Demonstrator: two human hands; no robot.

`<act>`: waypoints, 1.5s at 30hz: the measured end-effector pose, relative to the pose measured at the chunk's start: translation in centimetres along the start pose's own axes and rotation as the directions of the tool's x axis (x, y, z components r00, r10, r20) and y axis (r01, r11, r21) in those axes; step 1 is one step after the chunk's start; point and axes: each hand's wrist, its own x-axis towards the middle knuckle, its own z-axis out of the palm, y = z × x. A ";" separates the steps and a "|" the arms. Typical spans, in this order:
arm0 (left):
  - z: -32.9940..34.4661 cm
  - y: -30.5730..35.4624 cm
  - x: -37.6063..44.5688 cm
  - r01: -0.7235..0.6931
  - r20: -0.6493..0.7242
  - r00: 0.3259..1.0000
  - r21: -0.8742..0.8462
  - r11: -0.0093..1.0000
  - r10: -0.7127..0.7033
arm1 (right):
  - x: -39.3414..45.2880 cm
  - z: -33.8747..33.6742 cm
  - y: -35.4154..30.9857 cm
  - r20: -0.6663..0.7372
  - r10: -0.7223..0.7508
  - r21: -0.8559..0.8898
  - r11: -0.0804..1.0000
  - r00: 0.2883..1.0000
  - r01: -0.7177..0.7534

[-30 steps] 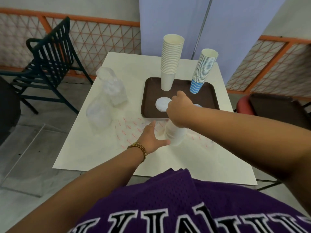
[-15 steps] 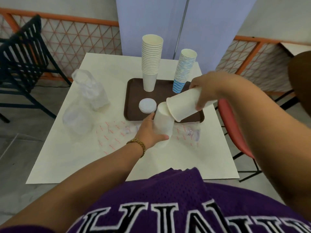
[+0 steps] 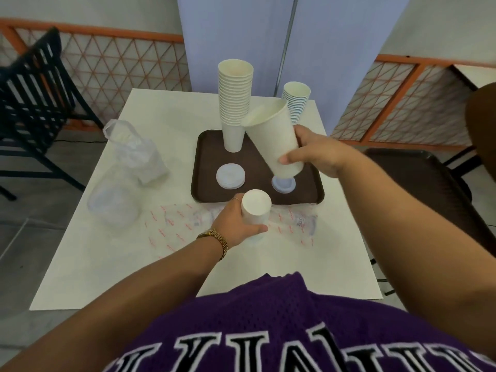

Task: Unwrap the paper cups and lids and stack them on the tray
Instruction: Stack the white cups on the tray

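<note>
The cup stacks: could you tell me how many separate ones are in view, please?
4: a tall white stack on the tray, a blue-striped stack behind it, one tilted in the right hand, one upside down in the left hand.

- A white square table (image 3: 112,264) fills the middle of the view.
- A dark slatted chair (image 3: 29,103) stands off the table's far-left corner.
- An orange railing with diamond mesh (image 3: 112,63) runs along the wall behind the chair, and a 2nd stretch (image 3: 397,98) runs on the right.
- A pale blue panel (image 3: 290,38), split by 1 thin vertical bar, rises behind the table's far edge.
- A dark brown seat (image 3: 424,178) sits just beside the table's right edge.
- A purple mesh jersey with white-edged black lettering (image 3: 281,331) covers the bottom of the view.
- A gold bracelet (image 3: 216,238) circles a wrist.
- The floor (image 3: 24,232) to the left is grey.
</note>
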 end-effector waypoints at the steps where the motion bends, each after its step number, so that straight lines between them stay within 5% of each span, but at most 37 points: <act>1: 0.1 0.0 0.1 -0.001 -0.001 1.000 0.006 1.000 0.001 | 1.0 0.6 0.2 -0.016 -0.022 0.046 0.999 1.000 0.022; 9: 0.3 -0.1 0.2 0.000 0.000 1.000 0.040 0.999 0.000 | 8.5 2.7 -2.7 -0.201 -0.197 0.163 0.959 0.960 0.231; 15: 0.3 -0.3 0.6 -0.007 0.009 1.000 0.089 0.996 0.006 | 13.5 1.2 -8.0 -0.474 -0.241 0.164 0.921 0.847 0.354; 22: 0.3 -0.2 0.8 -0.036 -0.002 0.999 0.131 0.991 0.037 | 18.6 -0.6 -11.2 -0.618 -0.209 -0.020 0.968 0.758 0.250; 27: 0.1 -0.1 0.9 -0.037 0.014 0.999 0.138 0.990 0.035 | 20.5 -0.7 -10.2 -0.560 -0.117 -0.068 0.993 0.820 0.095; 35: 0.2 -0.3 0.6 -0.038 0.012 0.999 0.089 0.995 0.037 | 18.0 1.5 -4.2 -0.535 0.011 0.136 0.988 0.845 0.073; 39: 0.2 -0.3 0.4 -0.011 0.003 1.000 0.022 1.000 0.011 | 14.4 3.1 -1.8 -0.440 -0.056 -0.038 0.998 0.896 0.043; 45: 0.2 -0.2 -0.3 0.013 -0.009 1.000 -0.013 1.000 -0.013 | 7.2 5.5 -0.6 -0.043 -0.148 -0.461 0.880 0.988 0.112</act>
